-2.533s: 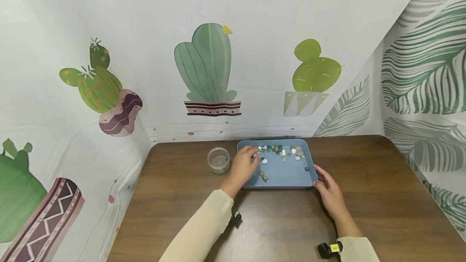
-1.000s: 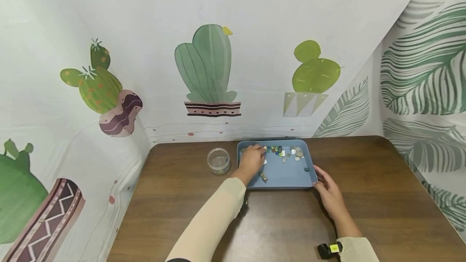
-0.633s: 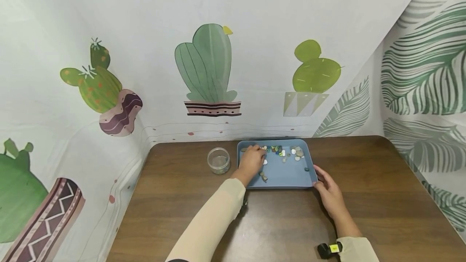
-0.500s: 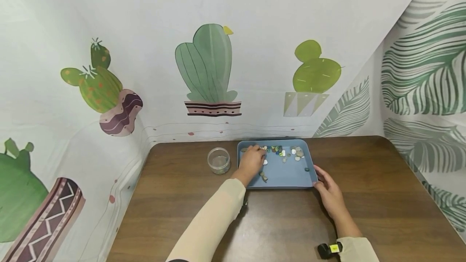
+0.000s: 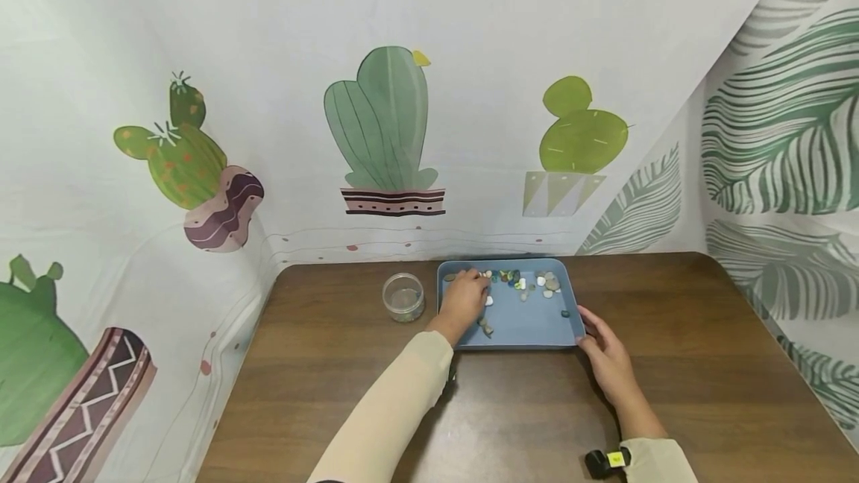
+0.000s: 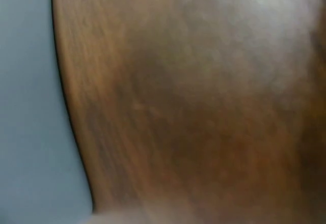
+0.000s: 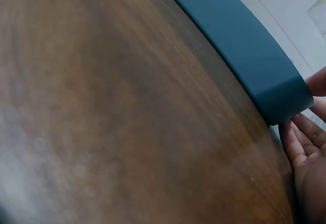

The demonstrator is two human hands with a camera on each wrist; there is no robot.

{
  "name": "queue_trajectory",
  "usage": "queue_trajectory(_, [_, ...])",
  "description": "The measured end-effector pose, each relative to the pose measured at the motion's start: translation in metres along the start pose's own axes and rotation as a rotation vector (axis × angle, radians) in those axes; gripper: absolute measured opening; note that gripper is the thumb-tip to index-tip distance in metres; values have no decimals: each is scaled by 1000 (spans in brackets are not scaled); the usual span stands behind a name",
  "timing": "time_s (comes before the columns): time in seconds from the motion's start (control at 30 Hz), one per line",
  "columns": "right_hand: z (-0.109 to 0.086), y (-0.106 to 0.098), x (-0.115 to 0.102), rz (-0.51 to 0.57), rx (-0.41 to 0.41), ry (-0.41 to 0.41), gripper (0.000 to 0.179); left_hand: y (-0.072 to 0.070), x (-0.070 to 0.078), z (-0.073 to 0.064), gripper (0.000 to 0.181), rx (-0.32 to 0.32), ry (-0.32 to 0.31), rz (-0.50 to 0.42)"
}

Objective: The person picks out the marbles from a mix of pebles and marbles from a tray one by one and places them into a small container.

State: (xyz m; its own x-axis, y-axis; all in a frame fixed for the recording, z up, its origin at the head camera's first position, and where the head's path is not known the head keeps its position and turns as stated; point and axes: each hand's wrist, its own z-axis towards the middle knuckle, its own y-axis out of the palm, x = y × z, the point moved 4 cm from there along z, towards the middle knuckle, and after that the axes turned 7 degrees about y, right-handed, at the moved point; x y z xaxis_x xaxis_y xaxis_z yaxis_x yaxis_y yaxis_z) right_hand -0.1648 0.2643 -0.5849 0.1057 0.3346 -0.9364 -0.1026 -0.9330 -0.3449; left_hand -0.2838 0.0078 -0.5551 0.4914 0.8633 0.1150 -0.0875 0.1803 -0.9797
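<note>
In the head view a shallow blue tray [image 5: 523,330] lies near the table's back edge, with several small pebbles [image 5: 551,284] in white, grey, green and blue. My left hand [image 5: 461,300] reaches into its left part, fingertips bent down among the pebbles at the back. I cannot tell whether a pebble is between them. My right hand [image 5: 607,355] grips the tray's front right corner. In the right wrist view its thumb [image 7: 318,83] is at the rim and its fingers lie against the corner from below. The left wrist view shows mostly table and blurred tray.
A clear round jar [image 5: 403,298] stands just left of the tray, with a little something at its bottom. Behind the wooden table [image 5: 322,386] hangs a white cloth [image 5: 483,28] printed with cacti.
Since the oldest frame my left hand has moved a little right inside the tray, uncovering a brown pebble at the back left. Over the last second both hands have stayed nearly still.
</note>
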Motion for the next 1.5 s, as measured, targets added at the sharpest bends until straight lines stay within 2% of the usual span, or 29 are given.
queue_trajectory(0.13, [0, 0, 0, 4, 0, -5, 51, 0, 1, -1, 22, 17, 3, -15])
queue_trajectory(0.3, [-1, 0, -1, 8, -4, -1, 51, -4, 1, -4, 21, 78, 7, -60])
queue_trajectory(0.6, [-2, 0, -3, -1, -4, 13, 51, -14, 2, -12, 18, 186, -7, -242])
queue_trajectory(0.8, [-2, 0, -4, -7, -10, 14, 51, -23, -2, -25, 17, 300, -27, -361])
queue_trajectory(1.2, [-3, 1, -3, 2, -1, 4, 50, -42, -8, -54, 13, 554, -97, -481])
queue_trajectory(1.33, [-3, 0, -3, -7, 6, 7, 50, -48, -11, -63, 13, 612, -127, -542])
queue_trajectory(1.5, [-2, 0, -2, -6, 7, 2, 50, -54, -20, -74, 15, 655, -180, -631])
